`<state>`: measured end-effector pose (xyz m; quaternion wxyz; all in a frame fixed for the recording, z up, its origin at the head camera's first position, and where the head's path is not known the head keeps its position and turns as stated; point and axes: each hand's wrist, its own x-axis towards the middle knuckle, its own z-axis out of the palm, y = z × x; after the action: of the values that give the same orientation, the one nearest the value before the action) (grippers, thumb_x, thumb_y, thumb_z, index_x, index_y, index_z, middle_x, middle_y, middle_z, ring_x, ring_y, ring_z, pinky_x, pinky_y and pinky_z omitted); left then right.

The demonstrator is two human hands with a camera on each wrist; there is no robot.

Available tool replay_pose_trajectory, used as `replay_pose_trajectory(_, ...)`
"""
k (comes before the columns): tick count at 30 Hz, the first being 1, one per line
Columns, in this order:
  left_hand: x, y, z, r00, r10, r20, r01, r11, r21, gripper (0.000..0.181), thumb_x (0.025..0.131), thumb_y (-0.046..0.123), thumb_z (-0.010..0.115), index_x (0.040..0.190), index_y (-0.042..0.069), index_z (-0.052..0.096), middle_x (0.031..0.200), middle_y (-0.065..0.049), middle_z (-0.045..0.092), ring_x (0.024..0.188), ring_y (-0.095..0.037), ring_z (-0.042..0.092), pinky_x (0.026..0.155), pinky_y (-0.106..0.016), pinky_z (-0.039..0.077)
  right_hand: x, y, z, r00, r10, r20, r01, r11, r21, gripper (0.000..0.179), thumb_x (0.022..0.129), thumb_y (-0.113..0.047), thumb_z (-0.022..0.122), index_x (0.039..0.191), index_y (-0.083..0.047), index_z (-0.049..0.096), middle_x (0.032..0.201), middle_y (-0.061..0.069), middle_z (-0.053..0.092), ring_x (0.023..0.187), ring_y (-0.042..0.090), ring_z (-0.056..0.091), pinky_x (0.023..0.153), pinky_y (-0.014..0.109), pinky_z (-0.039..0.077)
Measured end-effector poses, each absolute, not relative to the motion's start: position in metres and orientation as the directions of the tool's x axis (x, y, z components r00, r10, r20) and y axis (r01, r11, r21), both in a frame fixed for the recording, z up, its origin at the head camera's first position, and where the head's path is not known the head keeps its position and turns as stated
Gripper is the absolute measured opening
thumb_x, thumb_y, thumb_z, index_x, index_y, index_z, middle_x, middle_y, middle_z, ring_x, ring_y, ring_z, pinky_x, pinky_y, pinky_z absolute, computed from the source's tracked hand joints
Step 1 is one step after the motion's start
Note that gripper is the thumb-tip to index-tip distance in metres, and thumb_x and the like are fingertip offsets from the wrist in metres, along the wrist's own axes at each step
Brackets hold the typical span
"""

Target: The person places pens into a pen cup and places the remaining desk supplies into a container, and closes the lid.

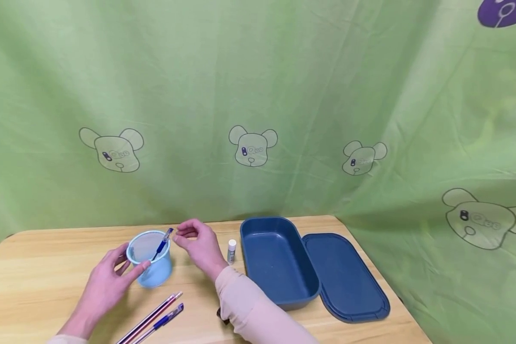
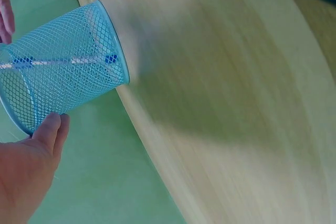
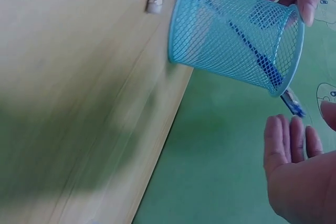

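A light blue mesh pen cup [image 1: 156, 274] stands on the table, and my left hand [image 1: 107, 282] holds it near the rim between thumb and fingers. Inside it leans one blue pen [image 1: 162, 243], its upper end sticking out past the rim on the right. My right hand [image 1: 202, 246] is just right of that end, fingers loosely bent and apart from the pen. The right wrist view shows a gap between these fingertips and the pen [image 3: 292, 103]. In front of the cup, striped pencils [image 1: 148, 321] and another blue pen [image 1: 167, 317] lie side by side.
A small white-capped glue stick [image 1: 231, 253] stands upright beyond my right forearm. Right of it is a dark blue box [image 1: 279, 267] without its cover, and its lid [image 1: 348, 277] lies flat beside it near the table's right edge. A green curtain [image 1: 258, 191] hangs behind.
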<state>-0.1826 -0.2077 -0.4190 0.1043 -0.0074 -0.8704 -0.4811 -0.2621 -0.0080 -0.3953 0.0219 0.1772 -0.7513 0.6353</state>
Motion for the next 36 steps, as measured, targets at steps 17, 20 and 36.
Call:
replay_pose_trajectory(17,-0.181,-0.210,-0.423,-0.979,-0.079,0.187,0.117,0.536,0.836,0.091,0.088,0.041,0.073,0.145,-0.014,0.028,0.138,-0.036,0.038,0.126,-0.051,0.041,0.097,-0.037,0.042,-0.231,0.018,-0.397,-0.848,-0.520,0.108,-0.282,0.269,-0.921,0.007,0.085,-0.007,0.076,0.090,-0.010,0.072,0.081,-0.009,0.065,0.077,0.006,0.060,0.072,0.020,0.053)
replay_pose_trajectory(20,-0.182,-0.209,-0.422,-0.978,-0.074,0.193,0.122,0.545,0.830,0.091,0.088,0.042,0.073,0.145,-0.014,0.028,0.138,-0.036,0.038,0.126,-0.051,0.042,0.097,-0.039,0.042,-0.226,0.022,-0.400,-0.826,-0.561,0.060,-0.266,0.293,-0.918,0.007,0.085,-0.007,0.076,0.090,-0.011,0.073,0.080,-0.010,0.066,0.076,0.006,0.060,0.072,0.019,0.052)
replay_pose_trajectory(36,-0.182,-0.209,-0.419,-0.982,-0.071,0.177,0.112,0.539,0.835,0.092,0.088,0.044,0.072,0.146,-0.013,0.028,0.139,-0.035,0.038,0.127,-0.049,0.041,0.100,-0.043,0.041,-0.215,0.024,-0.418,-0.726,-0.680,-0.097,-0.361,0.498,-0.788,0.019,0.078,-0.003,0.081,0.094,-0.008,0.071,0.078,-0.010,0.063,0.072,0.000,0.056,0.071,0.015,0.049)
